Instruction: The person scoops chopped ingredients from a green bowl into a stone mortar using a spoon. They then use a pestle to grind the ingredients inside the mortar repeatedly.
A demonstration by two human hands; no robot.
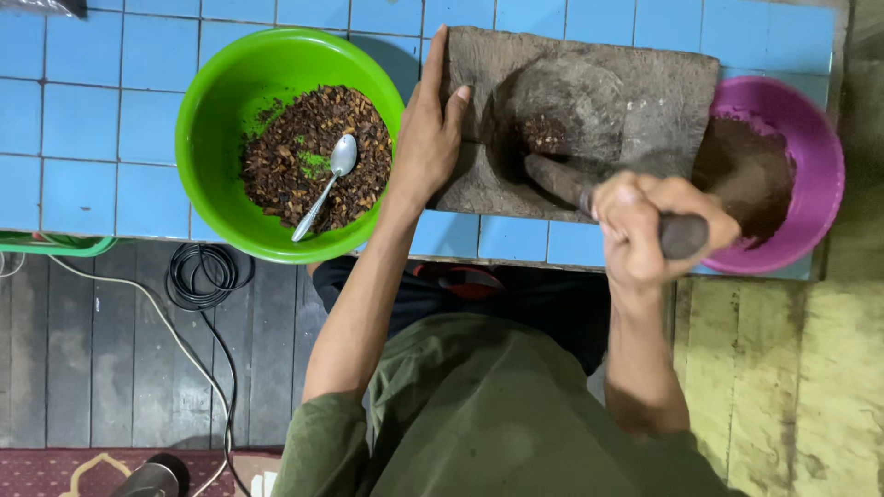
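Right hand clenched around stone pestle, left hand flat, released, on grinding slab

A spoon lies in the bowl left of the grinding stone, basin right

Sky-blue squares are seen on the tiled counter. The bowl is coloured bright green, the basin magenta, the grinding stone grey-brown, the shirt olive.
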